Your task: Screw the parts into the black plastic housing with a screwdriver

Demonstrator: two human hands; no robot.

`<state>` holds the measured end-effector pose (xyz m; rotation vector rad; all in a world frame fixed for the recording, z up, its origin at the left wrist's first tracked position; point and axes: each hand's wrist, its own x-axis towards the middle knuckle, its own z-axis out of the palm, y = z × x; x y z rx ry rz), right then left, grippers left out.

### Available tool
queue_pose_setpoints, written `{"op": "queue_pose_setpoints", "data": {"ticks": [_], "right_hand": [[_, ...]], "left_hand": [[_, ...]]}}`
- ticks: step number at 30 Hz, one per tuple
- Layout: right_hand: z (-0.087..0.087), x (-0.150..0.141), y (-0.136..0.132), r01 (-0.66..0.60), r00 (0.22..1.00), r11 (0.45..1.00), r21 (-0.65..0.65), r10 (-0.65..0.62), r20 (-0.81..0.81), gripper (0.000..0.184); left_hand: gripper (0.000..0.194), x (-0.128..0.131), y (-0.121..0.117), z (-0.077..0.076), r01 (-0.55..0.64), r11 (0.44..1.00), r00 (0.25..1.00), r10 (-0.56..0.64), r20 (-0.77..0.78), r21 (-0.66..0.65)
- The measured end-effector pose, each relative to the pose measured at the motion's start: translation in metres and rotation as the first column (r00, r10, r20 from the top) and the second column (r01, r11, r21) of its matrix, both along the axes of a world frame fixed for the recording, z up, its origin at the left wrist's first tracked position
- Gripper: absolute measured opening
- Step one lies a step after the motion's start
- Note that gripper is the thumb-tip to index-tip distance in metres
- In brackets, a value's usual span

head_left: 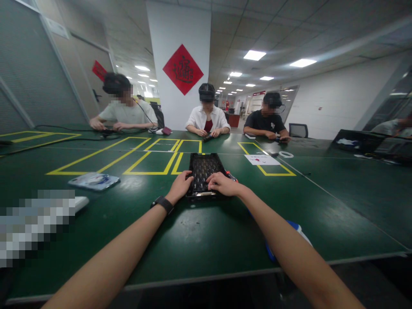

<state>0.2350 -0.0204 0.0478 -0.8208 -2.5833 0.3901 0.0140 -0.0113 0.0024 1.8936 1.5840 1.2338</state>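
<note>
Black tray (197,198) sits on the green table (206,244), right in front of the person. It has lots of small, shiny bits (200,171) inside, but they are too tiny to make out. A pale strip (205,194) lies along the tray's near end.

The left hand (180,186) touches the tray's left side with its thumb and fingers; I cannot tell if it is squeezing the side or just leaning on it. A dark band (165,204) goes around that wrist. The right hand (224,184) reaches over the tray's right side, fingers bent down over the bits. The hand hides that side, so I cannot tell if its fingers have picked anything up.

Just right of the tray, something red (230,175) peeks out from behind the right hand, mostly covered. Nearer than the tray and to its right, a blue and white thing (294,226) is partly hidden by the right arm. White paper (263,160) lies right of the tray, with marks too small to read. A flat, shiny thing (94,181) lies left of the tray. Nearer on that side, something is covered by gray squares (35,227) and cut off by the edge.

Past the tray sit three people (207,118), their faces blurred. Far right of it, another person (388,128) is cut off.
</note>
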Motion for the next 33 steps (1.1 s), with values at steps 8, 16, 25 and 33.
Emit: {"op": "queue_pose_setpoints", "data": {"ticks": [8,16,25,33], "right_hand": [[0.0,0.0,-0.003,-0.008,1.0,1.0,0.016,0.008,-0.015,0.013],[0.004,0.001,-0.004,-0.003,0.998,1.0,0.003,0.004,-0.069,0.014],[0.019,0.013,-0.009,-0.133,0.99,0.991,-0.03,0.132,-0.046,0.021],[0.013,0.011,-0.006,-0.142,0.99,0.99,-0.003,0.142,-0.025,0.019]], "left_hand": [[0.036,0.001,-0.002,0.002,0.003,1.0,1.0,-0.003,-0.011,-0.005],[0.035,0.0,0.001,0.0,0.004,1.0,1.0,-0.004,-0.009,-0.007],[0.035,-0.001,0.003,-0.001,0.006,1.0,1.0,-0.006,-0.009,-0.009],[0.037,0.0,0.004,-0.001,-0.007,0.999,0.999,0.005,-0.053,-0.047]]}}
